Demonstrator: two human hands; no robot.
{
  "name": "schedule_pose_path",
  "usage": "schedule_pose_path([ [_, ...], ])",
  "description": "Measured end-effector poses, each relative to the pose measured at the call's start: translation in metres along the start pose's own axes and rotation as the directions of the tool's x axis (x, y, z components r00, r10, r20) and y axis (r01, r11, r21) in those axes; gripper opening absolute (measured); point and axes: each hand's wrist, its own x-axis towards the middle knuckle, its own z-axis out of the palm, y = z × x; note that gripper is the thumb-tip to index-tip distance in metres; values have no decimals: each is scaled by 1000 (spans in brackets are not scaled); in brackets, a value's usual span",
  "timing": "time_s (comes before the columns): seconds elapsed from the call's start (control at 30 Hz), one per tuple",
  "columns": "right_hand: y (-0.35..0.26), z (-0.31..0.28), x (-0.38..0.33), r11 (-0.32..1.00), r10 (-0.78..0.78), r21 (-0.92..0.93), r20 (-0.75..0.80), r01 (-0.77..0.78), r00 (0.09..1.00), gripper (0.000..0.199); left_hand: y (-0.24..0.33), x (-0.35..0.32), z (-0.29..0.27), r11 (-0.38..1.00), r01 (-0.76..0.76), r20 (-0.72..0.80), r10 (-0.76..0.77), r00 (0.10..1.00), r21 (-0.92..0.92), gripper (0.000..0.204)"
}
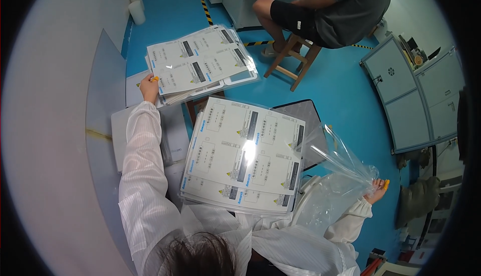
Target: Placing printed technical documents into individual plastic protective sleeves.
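My left hand [149, 88], with an orange cover on a fingertip, is closed on the near left corner of a printed label sheet [176, 78]. That sheet lies on top of a stack at the upper left, with clear film edges showing around it. Off to the right, my right hand [377, 192] grips a bunched clear plastic film [340, 158], and it too wears an orange fingertip cover. The film stretches from that hand toward a second stack of printed label sheets [245, 155] right in front of me. How many sheets my left fingers pinch I cannot tell.
A person in dark clothes [345, 13] sits on a wooden stool [293, 60] beyond the stacks. Grey cabinets [401, 90] stand at the right. A pale panel [107, 100] rises close to my left arm. White boxes [125, 135] lie beneath that arm.
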Motion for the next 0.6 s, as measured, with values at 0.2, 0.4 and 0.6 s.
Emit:
schedule_pose_path([
  [0.2, 1, 9, -2, 996, -75, -51, 42, 77, 996, 26, 25, -20, -2, 992, -116, -79, 120, 990, 53, 22],
  [0.4, 42, -48, 6, 179, -543, -627, 580, 758, 608, 20, 15, -31, -12, 779, -232, -107, 356, 928, 582, 31],
  [0.6, 168, -211, -35, -4, 24, -860, 510, 510, 860, 34, 44, -63, -31, 840, -403, 35, 420, 907, 363, 32],
])
